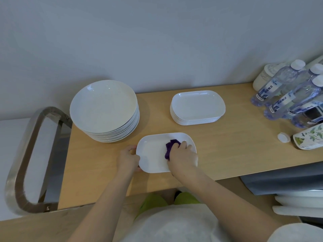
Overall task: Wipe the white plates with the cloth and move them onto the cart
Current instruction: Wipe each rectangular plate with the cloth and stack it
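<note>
Near the table's front edge, the left hand (129, 158) grips a white rectangular plate (153, 154) by its left rim while the right hand (183, 154) clenches a purple cloth (170, 145) against it. Hard wiping could slide the plate off.

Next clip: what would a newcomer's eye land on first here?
The purple cloth, gripped by the right hand on a white rectangular plate at the table's near edge, while the left hand holds the plate's left rim. Behind stand a tall stack of round plates on the left and a lower stack of rectangular plates to its right.
</note>
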Tool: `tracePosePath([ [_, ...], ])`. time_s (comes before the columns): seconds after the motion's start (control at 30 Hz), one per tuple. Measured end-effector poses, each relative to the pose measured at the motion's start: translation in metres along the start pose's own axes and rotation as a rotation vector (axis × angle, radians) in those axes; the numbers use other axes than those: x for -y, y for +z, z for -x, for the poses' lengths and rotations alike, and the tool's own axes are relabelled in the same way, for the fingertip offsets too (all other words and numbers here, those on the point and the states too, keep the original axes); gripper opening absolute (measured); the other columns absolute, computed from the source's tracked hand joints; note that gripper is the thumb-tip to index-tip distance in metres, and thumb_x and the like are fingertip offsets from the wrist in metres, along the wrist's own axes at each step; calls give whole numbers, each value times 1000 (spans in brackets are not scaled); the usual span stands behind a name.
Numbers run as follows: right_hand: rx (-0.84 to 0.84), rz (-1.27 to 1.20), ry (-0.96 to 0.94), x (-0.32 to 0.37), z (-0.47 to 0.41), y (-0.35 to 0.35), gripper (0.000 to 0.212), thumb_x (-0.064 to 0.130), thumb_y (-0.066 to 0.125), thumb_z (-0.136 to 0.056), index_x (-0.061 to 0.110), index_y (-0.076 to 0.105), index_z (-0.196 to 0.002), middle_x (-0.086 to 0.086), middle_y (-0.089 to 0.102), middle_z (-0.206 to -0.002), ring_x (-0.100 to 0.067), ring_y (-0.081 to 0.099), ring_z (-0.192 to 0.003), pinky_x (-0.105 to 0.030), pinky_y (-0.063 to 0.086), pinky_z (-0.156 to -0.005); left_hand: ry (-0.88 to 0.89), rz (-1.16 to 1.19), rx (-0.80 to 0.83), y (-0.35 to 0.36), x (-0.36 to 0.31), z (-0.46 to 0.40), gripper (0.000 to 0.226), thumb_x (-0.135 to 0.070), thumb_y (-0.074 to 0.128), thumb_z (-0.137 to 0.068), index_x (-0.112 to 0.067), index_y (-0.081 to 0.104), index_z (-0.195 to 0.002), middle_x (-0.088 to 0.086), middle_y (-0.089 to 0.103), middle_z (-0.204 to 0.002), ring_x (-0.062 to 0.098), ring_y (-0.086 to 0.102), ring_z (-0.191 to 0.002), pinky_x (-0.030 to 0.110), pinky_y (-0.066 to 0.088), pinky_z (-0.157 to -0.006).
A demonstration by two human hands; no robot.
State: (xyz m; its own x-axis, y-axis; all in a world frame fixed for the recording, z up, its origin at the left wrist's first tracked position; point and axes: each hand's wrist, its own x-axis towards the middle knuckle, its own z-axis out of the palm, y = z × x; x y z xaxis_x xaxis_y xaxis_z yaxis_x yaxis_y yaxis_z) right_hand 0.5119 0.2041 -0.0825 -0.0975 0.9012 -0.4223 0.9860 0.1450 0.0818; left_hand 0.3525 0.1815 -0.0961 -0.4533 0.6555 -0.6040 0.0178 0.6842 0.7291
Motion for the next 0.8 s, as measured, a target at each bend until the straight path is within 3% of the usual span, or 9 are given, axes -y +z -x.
tracePosePath([
  [0.07,-35,-40,-84,10,3,0,44,23,57,-88,10,40,-126,-12,42,-121,-28,43,-106,-32,36,-68,6,-29,-5,1,1,-1,44,12,54,-76,-15,61,-109,1,55,-98,17,60,-69,37,58,-54],
  [0.2,-104,-77,-312,25,10,7,45,24,58,-89,12,40,-129,-15,40,-127,-34,39,-114,-40,37,-85,50,-66,-8,0,4,-4,44,12,48,-72,-18,62,-100,11,64,-97,28,66,-74,47,60,-63],
  [0.3,-146,-49,-405,22,12,13,41,25,57,-91,14,42,-128,-13,43,-126,-34,40,-113,-41,37,-84,67,-72,-27,0,6,-4,54,13,47,-70,-18,64,-111,11,65,-107,33,66,-87,49,59,-72],
  [0.43,-116,-22,-291,-7,5,13,44,25,58,-88,16,40,-127,-9,42,-124,-31,41,-110,-37,33,-75,89,-42,-6,0,7,-3,58,11,52,-72,-14,61,-123,9,65,-106,31,65,-87,49,59,-70],
  [0.6,-203,35,-119,-50,-7,12,47,18,58,-85,17,39,-128,-7,45,-125,-28,44,-106,-32,31,-72,115,-52,-2,2,4,3,54,13,45,-70,-14,68,-111,-13,61,-84,18,61,-75,50,59,-67],
  [0.7,-290,61,-124,-51,-12,12,40,14,57,-84,18,46,-122,-5,50,-120,-28,47,-102,-32,32,-73,102,-63,-14,3,3,5,58,12,43,-69,-14,67,-115,-8,63,-89,22,63,-79,50,58,-72],
  [0.8,-346,113,-77,-44,-14,14,35,16,73,-70,20,62,-103,-3,61,-102,-26,56,-86,-32,42,-68,82,-67,-20,3,3,4,59,12,42,-70,-14,67,-116,-17,60,-82,13,61,-70,49,59,-68],
])
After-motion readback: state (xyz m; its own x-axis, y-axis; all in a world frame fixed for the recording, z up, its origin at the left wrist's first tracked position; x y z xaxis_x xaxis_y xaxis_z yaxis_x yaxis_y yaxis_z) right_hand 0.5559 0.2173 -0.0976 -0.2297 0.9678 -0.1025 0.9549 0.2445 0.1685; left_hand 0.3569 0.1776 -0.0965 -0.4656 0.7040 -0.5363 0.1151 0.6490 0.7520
